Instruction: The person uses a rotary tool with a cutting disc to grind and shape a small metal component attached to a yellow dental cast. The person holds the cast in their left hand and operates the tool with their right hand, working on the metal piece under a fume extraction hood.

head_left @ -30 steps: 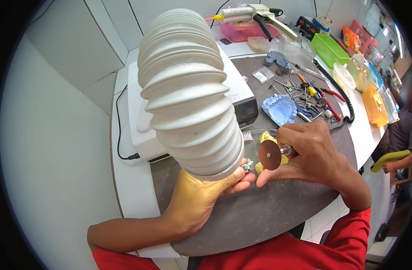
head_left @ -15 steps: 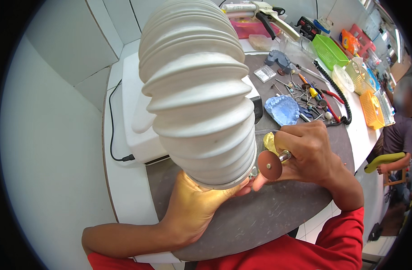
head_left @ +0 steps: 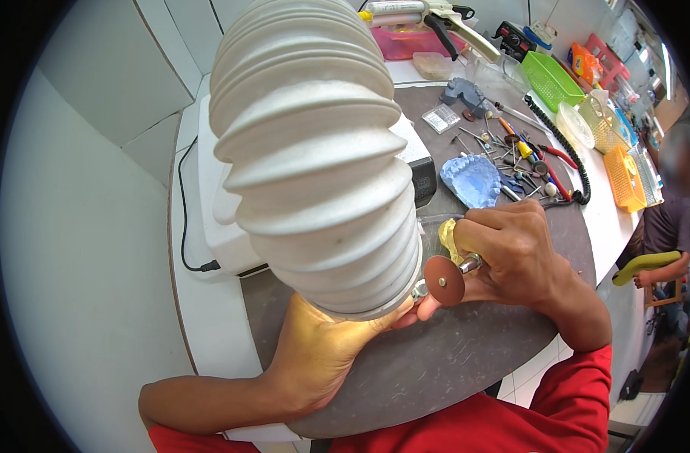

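My right hand (head_left: 511, 245) is closed round a rotary handpiece (head_left: 471, 263), whose metal tip carries a flat reddish-brown disc (head_left: 444, 280). Its fingertips reach toward my left hand (head_left: 315, 351), which is closed under the mouth of a wide, ribbed white hose (head_left: 322, 174). A small shiny piece (head_left: 419, 289) shows between the hands beside the disc; the hose rim hides most of the left fingers and what they grip. Behind the right knuckles lies a crumpled yellow piece (head_left: 447, 238). Bright light falls on the left hand under the hose.
A blue dental cast (head_left: 471, 181) and a grey one (head_left: 464, 93) lie on the dark mat (head_left: 435, 362) near scattered burs and pliers (head_left: 560, 157). A white machine (head_left: 220, 219) stands behind the hose. Baskets (head_left: 552, 83) line the right side; another person (head_left: 665, 234) is at far right.
The hose and the disc sit slightly farther left in the picture, and more of the white machine's dark end shows. Both hands keep nearly the same pose and grip.
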`<state>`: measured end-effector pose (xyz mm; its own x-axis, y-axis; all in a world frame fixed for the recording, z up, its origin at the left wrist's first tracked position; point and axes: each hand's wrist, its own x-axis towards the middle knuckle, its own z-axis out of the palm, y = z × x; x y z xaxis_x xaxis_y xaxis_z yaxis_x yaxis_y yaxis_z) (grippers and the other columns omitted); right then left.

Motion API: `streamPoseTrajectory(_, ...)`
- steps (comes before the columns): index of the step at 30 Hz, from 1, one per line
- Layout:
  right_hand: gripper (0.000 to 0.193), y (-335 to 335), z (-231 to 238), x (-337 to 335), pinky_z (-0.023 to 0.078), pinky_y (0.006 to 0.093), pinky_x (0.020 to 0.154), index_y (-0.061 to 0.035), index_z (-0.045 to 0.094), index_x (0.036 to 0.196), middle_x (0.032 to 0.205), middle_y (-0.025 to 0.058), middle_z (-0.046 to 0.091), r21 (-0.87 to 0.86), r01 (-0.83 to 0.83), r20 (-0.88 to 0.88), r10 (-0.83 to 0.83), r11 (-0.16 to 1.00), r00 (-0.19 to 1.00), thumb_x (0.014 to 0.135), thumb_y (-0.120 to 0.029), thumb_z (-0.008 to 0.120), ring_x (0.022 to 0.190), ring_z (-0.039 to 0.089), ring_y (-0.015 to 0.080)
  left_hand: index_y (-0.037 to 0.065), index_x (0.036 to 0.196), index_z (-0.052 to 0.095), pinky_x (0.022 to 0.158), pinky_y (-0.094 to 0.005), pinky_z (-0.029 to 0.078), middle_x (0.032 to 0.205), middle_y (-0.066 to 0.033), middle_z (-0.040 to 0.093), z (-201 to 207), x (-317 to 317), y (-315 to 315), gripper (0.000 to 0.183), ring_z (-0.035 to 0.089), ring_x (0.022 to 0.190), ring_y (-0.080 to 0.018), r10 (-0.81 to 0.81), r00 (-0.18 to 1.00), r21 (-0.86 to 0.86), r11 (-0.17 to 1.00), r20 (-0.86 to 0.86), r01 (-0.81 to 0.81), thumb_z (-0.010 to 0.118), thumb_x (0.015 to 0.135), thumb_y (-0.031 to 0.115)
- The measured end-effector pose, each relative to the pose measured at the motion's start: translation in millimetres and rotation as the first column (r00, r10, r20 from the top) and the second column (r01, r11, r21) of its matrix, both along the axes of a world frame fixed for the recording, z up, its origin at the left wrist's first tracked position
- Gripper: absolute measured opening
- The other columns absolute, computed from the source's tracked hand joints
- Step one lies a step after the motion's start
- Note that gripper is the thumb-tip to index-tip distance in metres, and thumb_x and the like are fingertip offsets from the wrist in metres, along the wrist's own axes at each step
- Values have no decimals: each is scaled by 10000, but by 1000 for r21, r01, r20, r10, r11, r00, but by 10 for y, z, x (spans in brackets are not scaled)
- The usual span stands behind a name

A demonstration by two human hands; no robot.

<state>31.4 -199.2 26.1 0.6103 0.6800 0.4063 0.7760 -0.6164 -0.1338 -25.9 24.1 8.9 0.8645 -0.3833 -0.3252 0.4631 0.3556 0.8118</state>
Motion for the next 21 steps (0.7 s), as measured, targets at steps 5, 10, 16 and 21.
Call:
streamPoseTrajectory(5, 543, 3, -11, 4, 401, 327, 403, -91, 494, 613, 517, 18, 475, 0, 5, -3, -5, 1000, 1000, 680, -535, 800, 428, 548, 193, -69, 1102, 633, 941, -354, 496, 1039, -146, 673, -10, 4, -6, 217, 637, 1000, -187, 0, 1000, -13, 1000, -15, 0, 578, 968, 93)
streamPoseTrajectory(10, 541, 15, -7, -7, 400, 323, 400, -94, 491, 607, 512, 9, 475, 11, -6, -5, 6, 1000, 1000, 682, -531, 801, 427, 549, 187, -64, 1110, 636, 939, -357, 495, 1048, -146, 674, -21, -24, 0, 225, 633, 1006, -188, 5, 1000, 8, 1000, 11, -5, 579, 972, 104)
streamPoseTrajectory(16, 549, 14, -14, -1, 399, 321, 395, -95, 483, 600, 503, 5, 469, 14, -4, -9, 4, 1000, 1000, 682, -536, 799, 419, 543, 183, -61, 1118, 640, 936, -355, 494, 1052, -141, 675, -32, -14, -2, 231, 632, 1000, -185, -1, 1000, 8, 1000, 14, 1, 578, 973, 107)
streamPoseTrajectory(21, 561, 20, -15, -1, 395, 319, 393, -96, 474, 596, 502, 8, 465, 6, -10, 8, 10, 1000, 1000, 676, -547, 797, 417, 537, 181, -56, 1108, 647, 930, -356, 497, 1042, -141, 677, -11, -17, 8, 224, 632, 991, -182, -8, 1000, 12, 1000, 10, 8, 583, 971, 109)
